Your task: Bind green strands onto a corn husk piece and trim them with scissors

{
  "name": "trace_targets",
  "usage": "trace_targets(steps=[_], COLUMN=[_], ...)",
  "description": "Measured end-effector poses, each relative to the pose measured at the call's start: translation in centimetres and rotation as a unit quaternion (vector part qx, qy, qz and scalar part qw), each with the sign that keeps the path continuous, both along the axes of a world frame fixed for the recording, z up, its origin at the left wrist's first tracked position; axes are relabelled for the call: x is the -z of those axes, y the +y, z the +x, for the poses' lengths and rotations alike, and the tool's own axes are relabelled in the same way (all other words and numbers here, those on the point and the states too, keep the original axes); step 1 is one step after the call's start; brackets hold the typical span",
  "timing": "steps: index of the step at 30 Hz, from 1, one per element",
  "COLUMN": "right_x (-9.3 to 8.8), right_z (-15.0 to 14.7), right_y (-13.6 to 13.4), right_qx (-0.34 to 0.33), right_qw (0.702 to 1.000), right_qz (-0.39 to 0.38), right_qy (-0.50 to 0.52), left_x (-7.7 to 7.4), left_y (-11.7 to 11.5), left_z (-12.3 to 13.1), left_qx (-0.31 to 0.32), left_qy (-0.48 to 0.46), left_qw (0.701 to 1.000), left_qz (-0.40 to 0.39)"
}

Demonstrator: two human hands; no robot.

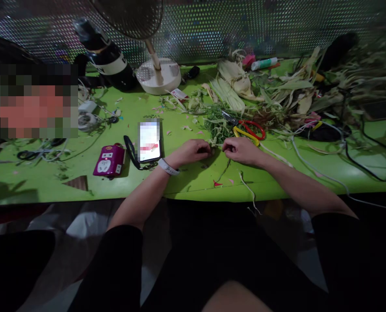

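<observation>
My left hand (pixel 195 152), with a pale band on its wrist, is closed, its fingertips pinched near the table's front edge. Close on its right is my right hand (pixel 243 150), also closed in a pinch. Between the fingertips runs a thin pale-green plant strip (pixel 218 146), partly hidden by the fingers. A thin dark strand (pixel 224 170) hangs below the right fingers onto the table. Just behind the hands lies a heap of shredded green plant fibre (pixel 215 120). Scissors (pixel 237 123) with red and yellow handles rest against that heap, behind my right hand.
Corn husks (pixel 233 86) pile up at the back right of the green table (pixel 180 186). A lit phone (pixel 149 141) and a purple socket block (pixel 109 161) lie left. Behind stand a fan (pixel 158 76) and a black bottle (pixel 110 63). A person is at far left; cables (pixel 332 184) cross right.
</observation>
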State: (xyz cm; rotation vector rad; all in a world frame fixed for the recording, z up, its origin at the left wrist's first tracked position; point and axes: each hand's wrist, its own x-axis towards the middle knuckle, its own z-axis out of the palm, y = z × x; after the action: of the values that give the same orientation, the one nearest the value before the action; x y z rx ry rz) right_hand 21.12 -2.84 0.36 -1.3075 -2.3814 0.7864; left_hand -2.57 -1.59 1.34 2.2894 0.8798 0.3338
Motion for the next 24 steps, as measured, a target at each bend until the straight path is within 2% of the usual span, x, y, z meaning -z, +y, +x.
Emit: trace_targets(steps=[3,6,10,12,19,24], right_x=[-0.1,-0.2,-0.1,-0.1,0.0,-0.1], right_z=[-0.1,-0.2,-0.1,-0.1,-0.1,0.1], right_y=[0.0,0.0,0.0,0.0,0.0,0.3], right_qx=[0.001,0.004,0.006,0.005,-0.002,-0.011], right_qw=[1.0,1.0,1.0,1.0,1.0,0.999], right_qz=[-0.004,-0.005,-0.001,0.0,-0.001,0.03], right_qy=[-0.005,-0.006,-0.01,-0.013,-0.012,-0.001], left_x=[-0.2,-0.1,0.3,0.6,1.2,1.0], left_y=[-0.4,-0.8,-0.9,-0.7,0.0,0.2], left_z=[0.1,0.5,1.1,1.1,0.7,0.3], left_qx=[-0.035,-0.078,-0.076,-0.085,-0.103,-0.094], left_qy=[0.002,0.039,0.08,0.072,-0.011,-0.013], left_qw=[0.999,0.993,0.986,0.987,0.995,0.995], left_qz=[0.009,0.074,0.128,0.116,-0.005,0.017])
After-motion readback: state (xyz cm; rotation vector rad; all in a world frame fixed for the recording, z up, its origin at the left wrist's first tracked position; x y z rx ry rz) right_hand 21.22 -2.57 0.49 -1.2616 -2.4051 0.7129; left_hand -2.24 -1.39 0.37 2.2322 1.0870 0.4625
